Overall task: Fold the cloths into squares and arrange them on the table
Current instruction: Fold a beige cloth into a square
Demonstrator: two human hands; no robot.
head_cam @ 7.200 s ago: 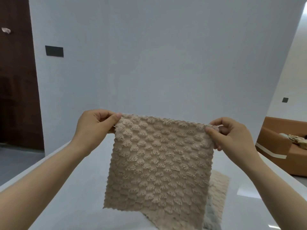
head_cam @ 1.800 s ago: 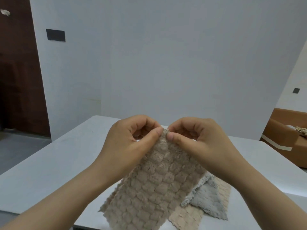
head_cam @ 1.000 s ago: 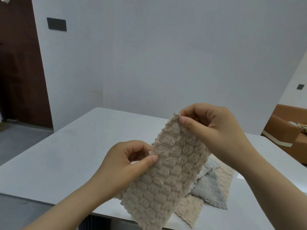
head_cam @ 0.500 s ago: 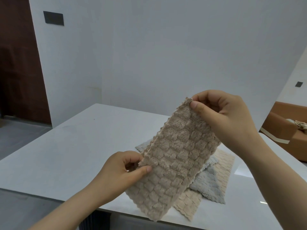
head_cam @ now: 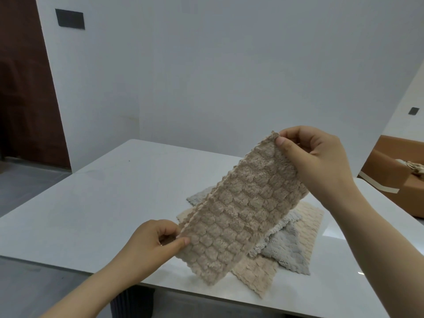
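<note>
Drawn apart, left hand (head_cam: 151,244) and right hand (head_cam: 321,166) pinch the folded beige cloth (head_cam: 238,214) ends over piled cloths (head_cam: 284,249) on the table (head_cam: 91,203).

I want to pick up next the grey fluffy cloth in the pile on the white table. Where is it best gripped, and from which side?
Pinch the grey fluffy cloth by its near right corner, coming from the right. That scalloped corner juts out flat past the beige cloth beneath, while its left part is hidden behind the folded beige strip held in the air.
</note>
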